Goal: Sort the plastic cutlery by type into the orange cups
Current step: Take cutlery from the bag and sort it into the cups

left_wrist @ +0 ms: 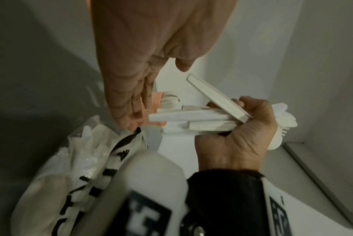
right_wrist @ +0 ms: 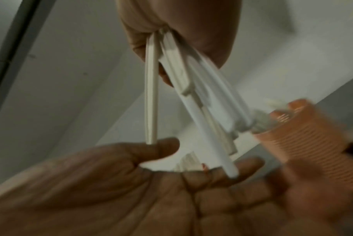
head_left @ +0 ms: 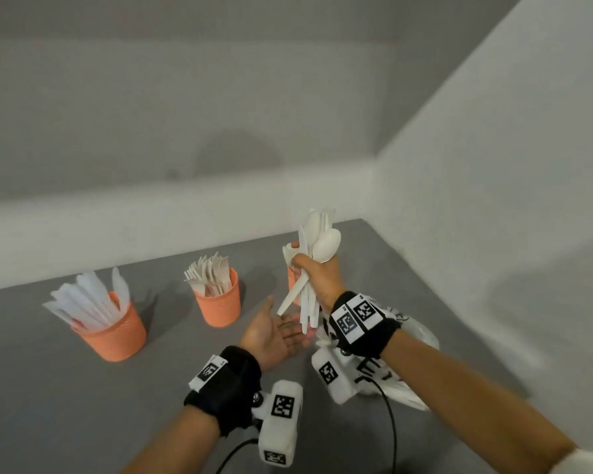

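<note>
My right hand (head_left: 317, 271) grips a bunch of white plastic cutlery (head_left: 317, 241), mostly spoons with a fork among them, heads up and handles hanging down. My left hand (head_left: 274, 331) lies open, palm up, just below the handle ends (right_wrist: 230, 172). Three orange cups stand on the grey table: the left cup (head_left: 113, 331) holds knives, the middle cup (head_left: 220, 302) holds forks, and the third cup (head_left: 293, 282) is mostly hidden behind my right hand, with spoon heads showing above its rim. In the right wrist view that third cup (right_wrist: 312, 143) sits beside the handles.
A clear plastic bag (head_left: 404, 340) with black print and more white cutlery lies on the table (head_left: 65, 405) under my right wrist. White walls close the table in at the back and the right. Camera cables run toward the near edge.
</note>
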A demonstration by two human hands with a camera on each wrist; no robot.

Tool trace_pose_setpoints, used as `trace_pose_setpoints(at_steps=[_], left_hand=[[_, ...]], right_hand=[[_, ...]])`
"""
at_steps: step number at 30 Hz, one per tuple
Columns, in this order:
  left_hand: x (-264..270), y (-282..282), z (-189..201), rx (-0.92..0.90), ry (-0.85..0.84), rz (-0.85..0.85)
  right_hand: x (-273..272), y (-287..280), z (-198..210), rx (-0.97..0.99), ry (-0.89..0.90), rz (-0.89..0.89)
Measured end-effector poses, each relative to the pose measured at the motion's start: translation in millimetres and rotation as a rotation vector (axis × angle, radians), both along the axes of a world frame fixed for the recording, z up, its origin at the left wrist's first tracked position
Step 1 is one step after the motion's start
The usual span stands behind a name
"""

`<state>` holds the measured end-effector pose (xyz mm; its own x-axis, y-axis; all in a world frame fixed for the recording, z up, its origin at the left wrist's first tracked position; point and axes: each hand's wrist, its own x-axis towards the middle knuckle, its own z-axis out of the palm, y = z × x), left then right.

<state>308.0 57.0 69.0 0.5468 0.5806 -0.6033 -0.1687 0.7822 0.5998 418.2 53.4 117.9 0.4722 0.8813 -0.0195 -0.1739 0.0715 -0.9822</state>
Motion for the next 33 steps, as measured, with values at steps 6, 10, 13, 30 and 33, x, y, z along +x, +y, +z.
trace_pose_setpoints(at_steps=[6,10,13,30,33], left_hand=[[-40.1,10.3,2.3,0.111,-0.017,0.112],[-66.1,11.5,-1.2,0.109,-0.119,0.254],[-88.6,16.2,7.2,0.008,-0.204,0.368],[-134.2,19.8,22.9,0.298,0.043,0.364],[-147.8,20.8,21.0,0.416,0.223,0.221]], right_hand=[[-64.4,20.3,-4.6,-0.005,-0.074,0.052],[-105.4,32.3,-2.9,0.067,-0.008,0.007],[-123.4,33.2,-6.4,0.087,-0.01,0.039],[-179.6,49.6,-35.1,-0.117,-0.096,0.5],[-177.5,53.5,-32.6,-0.121,-0.106,0.478]])
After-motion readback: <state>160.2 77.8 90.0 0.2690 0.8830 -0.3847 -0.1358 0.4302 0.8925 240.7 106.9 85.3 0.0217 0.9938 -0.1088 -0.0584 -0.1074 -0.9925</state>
